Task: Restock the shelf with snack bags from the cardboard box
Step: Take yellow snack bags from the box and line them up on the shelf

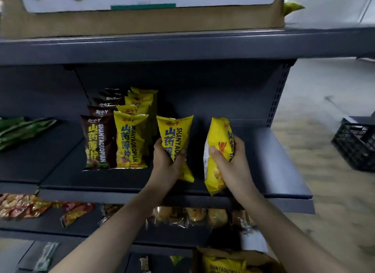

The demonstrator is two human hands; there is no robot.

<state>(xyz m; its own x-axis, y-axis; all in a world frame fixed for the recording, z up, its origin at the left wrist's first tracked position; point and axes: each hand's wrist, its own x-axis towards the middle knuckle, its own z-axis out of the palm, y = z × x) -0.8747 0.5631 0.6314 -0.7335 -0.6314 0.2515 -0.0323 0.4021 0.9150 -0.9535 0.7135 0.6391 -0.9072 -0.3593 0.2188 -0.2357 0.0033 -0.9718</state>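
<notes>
Though blurred — dark shelf (pixel 263 161), pale floor (pixel 324 102)

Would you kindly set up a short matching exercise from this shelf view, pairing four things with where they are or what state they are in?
Things:
1. brown snack bags
2. green bags
3. black crate
4. cardboard box

Places or states:
A. on the floor to the right of the shelving
B. lying flat at the left end of the middle shelf
C. standing in a row beside the yellow row
D. open at the bottom, yellow bags inside

Pairs: 1-C, 2-B, 3-A, 4-D
</notes>
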